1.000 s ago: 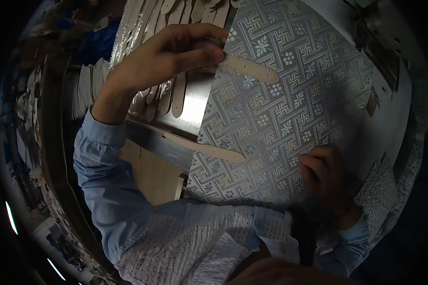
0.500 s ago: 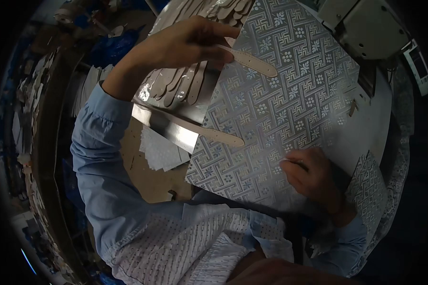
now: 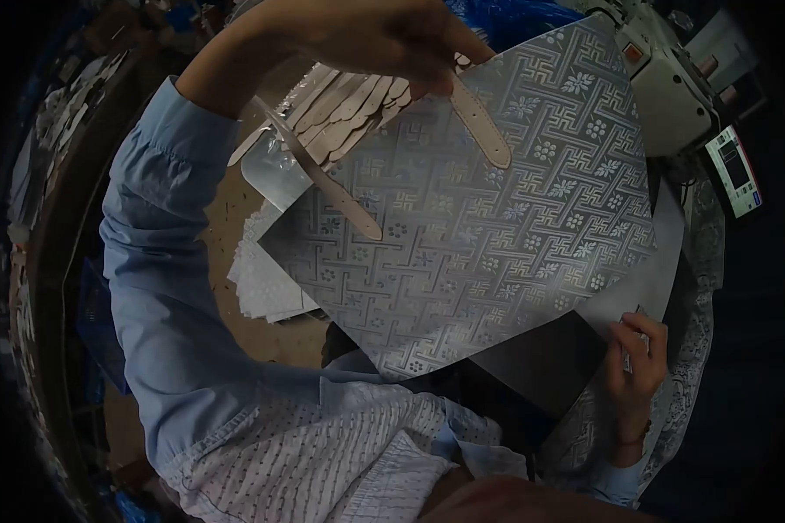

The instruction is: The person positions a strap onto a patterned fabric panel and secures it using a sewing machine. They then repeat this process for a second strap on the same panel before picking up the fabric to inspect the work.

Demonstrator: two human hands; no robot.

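Observation:
My left hand is at the top of the view, its fingers closed on a beige strap. The strap's rounded end has holes and edge stitching, and hangs over a silvery patterned sheet. A second beige strap crosses the sheet's left edge. At the lower right, my right hand is off the sheet, fingers curled together. A small dark tip shows at those fingers, but I cannot make out what it is.
Behind my left hand lies a pile of beige straps. White sheets are stacked at the left. A pale machine and a lit screen stand at the right. Blue plastic shows at the back.
My right hand has moved right and down, off the patterned sheet. My left hand is higher in view, and its strap points more steeply down. The sheet appears turned; the view has shifted too.

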